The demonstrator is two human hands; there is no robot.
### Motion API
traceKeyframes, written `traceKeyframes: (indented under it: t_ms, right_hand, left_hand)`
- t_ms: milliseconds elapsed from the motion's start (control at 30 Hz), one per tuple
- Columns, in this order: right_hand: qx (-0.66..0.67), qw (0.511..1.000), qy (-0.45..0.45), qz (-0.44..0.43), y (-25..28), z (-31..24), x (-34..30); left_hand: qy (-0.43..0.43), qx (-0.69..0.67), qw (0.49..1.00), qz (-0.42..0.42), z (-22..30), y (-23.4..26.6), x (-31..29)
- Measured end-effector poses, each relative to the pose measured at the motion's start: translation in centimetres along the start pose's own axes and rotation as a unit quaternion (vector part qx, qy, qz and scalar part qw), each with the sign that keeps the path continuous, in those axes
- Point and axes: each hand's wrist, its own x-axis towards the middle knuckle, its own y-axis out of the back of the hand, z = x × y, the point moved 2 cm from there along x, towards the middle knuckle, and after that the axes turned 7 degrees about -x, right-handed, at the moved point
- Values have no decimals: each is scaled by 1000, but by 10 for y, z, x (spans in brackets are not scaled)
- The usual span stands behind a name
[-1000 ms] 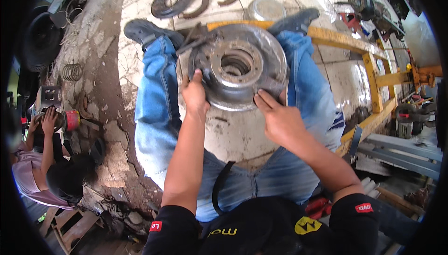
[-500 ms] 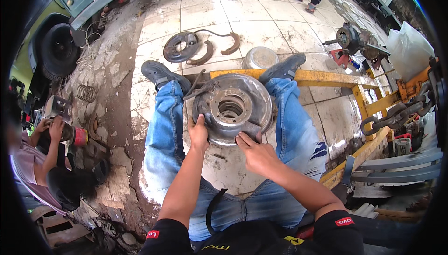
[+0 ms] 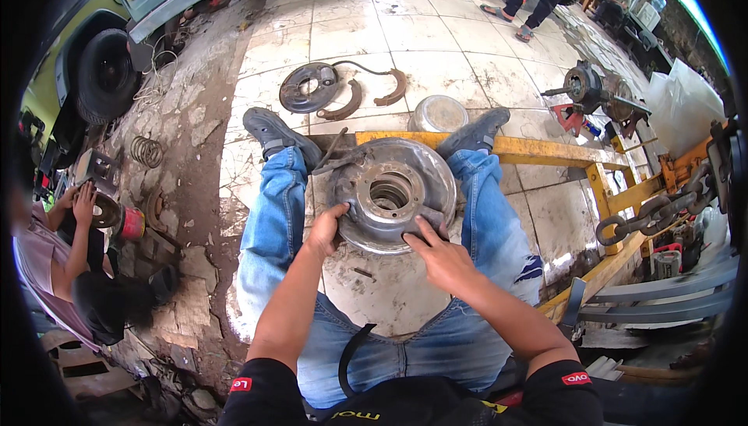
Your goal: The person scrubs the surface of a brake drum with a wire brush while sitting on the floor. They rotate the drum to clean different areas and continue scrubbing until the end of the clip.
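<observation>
A round, dished metal brake backing plate with a ringed hole in its middle lies between my knees, tilted against a yellow beam. My left hand grips its near-left rim, thumb on top and the other fingers partly hidden underneath. Under the fingers of my right hand is a dark grey flat piece, perhaps sandpaper, pressed on the near-right part of the plate. A short dark hose or lever sticks out at the plate's far left.
Beyond my feet lie another backing plate, two curved brake shoes and a round metal pan. Yellow frame and heavy chain stand right. At left, a co-worker's hands handle a round part near a coil spring.
The view has shifted slightly, so the plate sits a little lower. My left thumb now bends over the rim. My right hand has slid slightly right and nearer with the grey piece.
</observation>
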Motion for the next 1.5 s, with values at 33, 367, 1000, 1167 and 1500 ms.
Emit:
traceKeyframes:
  t_ms: [33, 367, 1000, 1167, 1500]
  right_hand:
    - [-16, 1000, 17, 5, -1, 0, -2]
    - [-63, 997, 28, -36, 4, -30, 11]
    - [-75, 996, 37, 5, -2, -21, 4]
    - [-67, 997, 27, -29, 9, -30, 0]
    - [-71, 997, 13, -29, 1, -34, 12]
  left_hand:
    - [-37, -10, 999, 0, -3, -4, 1]
    - [-149, -26, 986, 76, -10, -34, -23]
    - [-253, 11, 964, 79, -16, -42, -21]
    - [-271, 50, 951, 137, -15, -44, -26]
    - [-259, 38, 961, 88, -18, -37, -16]
